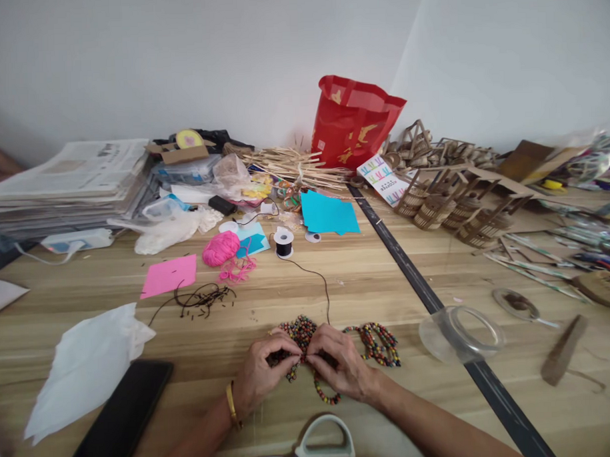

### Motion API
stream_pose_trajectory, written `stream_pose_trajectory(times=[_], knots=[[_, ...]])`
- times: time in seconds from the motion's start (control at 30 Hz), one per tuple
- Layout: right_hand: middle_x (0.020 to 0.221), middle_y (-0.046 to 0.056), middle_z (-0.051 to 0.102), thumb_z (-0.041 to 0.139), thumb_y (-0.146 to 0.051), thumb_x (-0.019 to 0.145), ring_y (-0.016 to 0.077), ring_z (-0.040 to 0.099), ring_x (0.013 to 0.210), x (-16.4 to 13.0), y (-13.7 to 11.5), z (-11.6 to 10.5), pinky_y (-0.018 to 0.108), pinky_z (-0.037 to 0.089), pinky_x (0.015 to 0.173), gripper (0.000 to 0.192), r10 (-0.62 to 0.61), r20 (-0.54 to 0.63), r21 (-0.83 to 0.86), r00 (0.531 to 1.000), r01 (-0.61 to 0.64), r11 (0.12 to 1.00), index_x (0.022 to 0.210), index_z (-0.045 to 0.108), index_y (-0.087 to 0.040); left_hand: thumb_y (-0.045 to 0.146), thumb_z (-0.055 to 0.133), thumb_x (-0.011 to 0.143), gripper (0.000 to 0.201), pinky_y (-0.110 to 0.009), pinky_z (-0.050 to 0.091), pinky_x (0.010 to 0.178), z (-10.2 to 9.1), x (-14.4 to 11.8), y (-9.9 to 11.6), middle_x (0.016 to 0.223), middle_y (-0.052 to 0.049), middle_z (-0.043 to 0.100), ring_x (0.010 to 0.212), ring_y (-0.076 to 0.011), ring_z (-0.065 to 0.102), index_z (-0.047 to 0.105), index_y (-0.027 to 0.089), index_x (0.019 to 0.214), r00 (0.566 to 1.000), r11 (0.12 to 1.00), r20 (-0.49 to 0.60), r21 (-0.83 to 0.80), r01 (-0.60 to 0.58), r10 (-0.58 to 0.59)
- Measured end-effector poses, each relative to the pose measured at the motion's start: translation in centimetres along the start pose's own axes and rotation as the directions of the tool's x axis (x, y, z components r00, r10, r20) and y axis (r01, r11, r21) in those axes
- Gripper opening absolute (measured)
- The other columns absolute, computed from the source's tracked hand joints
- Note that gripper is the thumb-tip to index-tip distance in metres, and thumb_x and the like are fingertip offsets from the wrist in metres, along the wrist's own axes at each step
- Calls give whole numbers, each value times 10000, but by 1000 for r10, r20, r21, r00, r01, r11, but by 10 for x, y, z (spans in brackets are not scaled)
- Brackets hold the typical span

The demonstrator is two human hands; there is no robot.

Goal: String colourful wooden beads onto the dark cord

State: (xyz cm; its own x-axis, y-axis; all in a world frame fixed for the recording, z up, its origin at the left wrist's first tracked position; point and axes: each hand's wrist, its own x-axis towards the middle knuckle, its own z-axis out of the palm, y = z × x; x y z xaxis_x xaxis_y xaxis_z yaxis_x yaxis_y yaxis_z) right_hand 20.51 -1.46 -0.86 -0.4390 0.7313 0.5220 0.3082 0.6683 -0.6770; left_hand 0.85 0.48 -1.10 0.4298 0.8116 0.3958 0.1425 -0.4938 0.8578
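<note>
My left hand (264, 364) and my right hand (342, 362) meet at the front middle of the table, thumbs and forefingers pinched. Between their fingertips is part of a multicoloured bead string (299, 329), bunched behind and beneath the hands. The exact spot gripped is too small to make out. A loop of beads hangs below my right hand. More bead strands (382, 346) lie coiled to its right. Black cord (326, 291) runs from a white spool (284, 244) towards my hands; its end is hidden. Scissors (299, 451) lie on the table in front of me.
A black phone-like slab (122, 418) and white paper (84, 366) lie at left. Black cord scraps (202, 300), pink yarn (220, 249) and blue paper (329, 211) are beyond. A clear tape roll (461, 334) and a red bag (356, 123) stand further right and back.
</note>
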Motion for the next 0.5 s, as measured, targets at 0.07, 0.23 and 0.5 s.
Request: stream_pose_trajectory(times=[0.07,0.23,0.5], knots=[[768,59,586,503,-166,909,172,545,735,0,0,0,273,443,645,94,1,6,3,1000,-1,1000,846,571,-180,112,670,774,83,-316,492,740,0,0,-1,693,-51,728,688,-180,656,708,160,718,1000,1000,-3,1,-5,5],[769,58,587,494,-184,919,170,546,733,0,0,0,269,445,644,107,0,13,-10,1000,1,1000,846,572,-180,101,664,769,83,-313,494,730,0,0,0,695,-55,727,689,-183,654,707,153,721,1000,1000,8,2,14,-14],[767,60,588,507,-167,909,171,546,733,0,0,0,273,443,644,95,5,8,3,1000,-5,1000,843,575,-178,91,665,763,81,-299,500,697,-2,1,4,697,-62,724,683,-184,658,711,143,722,999,999,34,0,33,-33]])
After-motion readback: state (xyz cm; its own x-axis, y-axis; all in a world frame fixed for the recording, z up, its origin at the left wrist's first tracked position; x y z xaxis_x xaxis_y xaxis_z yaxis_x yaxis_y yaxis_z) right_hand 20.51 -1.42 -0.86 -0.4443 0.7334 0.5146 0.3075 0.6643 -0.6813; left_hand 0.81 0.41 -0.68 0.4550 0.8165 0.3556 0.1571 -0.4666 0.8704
